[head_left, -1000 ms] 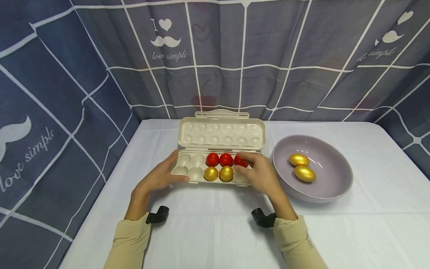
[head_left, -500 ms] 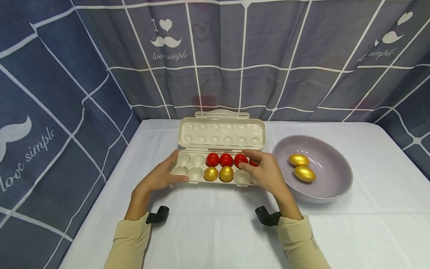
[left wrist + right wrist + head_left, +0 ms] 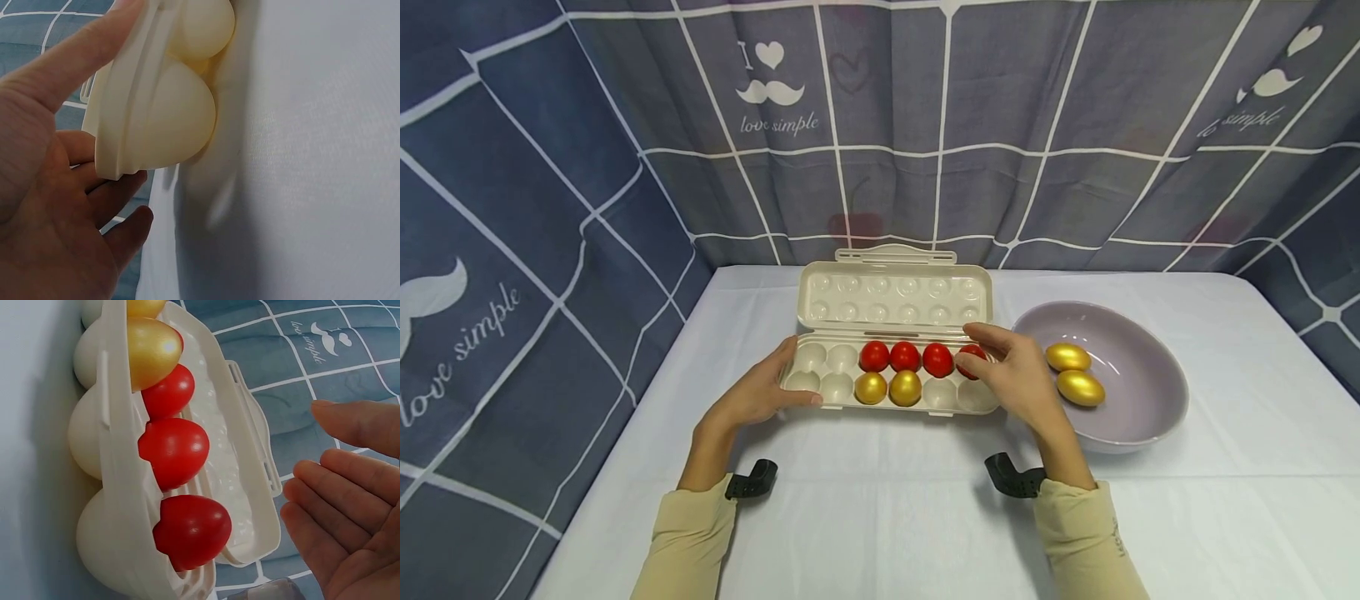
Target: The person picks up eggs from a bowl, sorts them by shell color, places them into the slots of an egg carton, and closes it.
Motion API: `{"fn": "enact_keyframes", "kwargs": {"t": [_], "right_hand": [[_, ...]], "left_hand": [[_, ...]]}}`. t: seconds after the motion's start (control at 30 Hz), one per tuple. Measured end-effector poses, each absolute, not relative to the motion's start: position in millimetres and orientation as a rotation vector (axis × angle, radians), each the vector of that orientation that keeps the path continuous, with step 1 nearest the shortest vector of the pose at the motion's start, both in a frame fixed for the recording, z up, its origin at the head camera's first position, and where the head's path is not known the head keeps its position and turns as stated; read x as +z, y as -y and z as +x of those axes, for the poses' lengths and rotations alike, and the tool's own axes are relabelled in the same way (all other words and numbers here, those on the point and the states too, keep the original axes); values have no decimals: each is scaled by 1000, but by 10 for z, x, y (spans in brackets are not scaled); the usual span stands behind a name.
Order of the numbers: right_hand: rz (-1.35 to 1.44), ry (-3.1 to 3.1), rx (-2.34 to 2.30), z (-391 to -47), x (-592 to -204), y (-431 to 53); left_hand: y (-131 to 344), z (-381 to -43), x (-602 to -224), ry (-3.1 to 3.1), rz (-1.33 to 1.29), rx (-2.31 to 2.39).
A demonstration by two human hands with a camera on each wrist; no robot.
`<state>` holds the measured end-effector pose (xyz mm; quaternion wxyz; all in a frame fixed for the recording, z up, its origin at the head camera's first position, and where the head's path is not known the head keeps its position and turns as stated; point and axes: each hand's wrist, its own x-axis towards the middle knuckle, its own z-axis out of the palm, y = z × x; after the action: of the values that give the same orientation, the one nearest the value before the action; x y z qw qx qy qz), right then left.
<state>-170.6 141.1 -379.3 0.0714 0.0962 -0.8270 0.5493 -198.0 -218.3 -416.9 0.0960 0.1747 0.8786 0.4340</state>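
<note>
A cream plastic egg carton lies open on the table, lid folded back. Its back row bears several red eggs, and two gold eggs sit in the front row. My left hand grips the carton's left end; in the left wrist view the thumb presses one side of the rim and the fingers lie behind. Over the carton's right end hovers my right hand, beside the rightmost red egg. The right wrist view shows its fingers extended, palm bare, apart from the eggs.
To the right of the carton stands a mauve bowl with two gold eggs inside. A white cloth covers the table. Behind hangs a dark grid-patterned curtain.
My right hand has shifted rightward along the carton, uncovering the third and rightmost red eggs and the right-hand front cups. The left hand and the carton stay in place.
</note>
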Motion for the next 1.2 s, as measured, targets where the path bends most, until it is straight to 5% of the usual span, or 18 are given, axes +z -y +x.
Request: {"fn": "enact_keyframes", "kwargs": {"t": [1.2], "right_hand": [[274,2509,1593,-1686,-3725,-1832]], "left_hand": [[2192,-1999,-4185,-2570,543,1354]]}}
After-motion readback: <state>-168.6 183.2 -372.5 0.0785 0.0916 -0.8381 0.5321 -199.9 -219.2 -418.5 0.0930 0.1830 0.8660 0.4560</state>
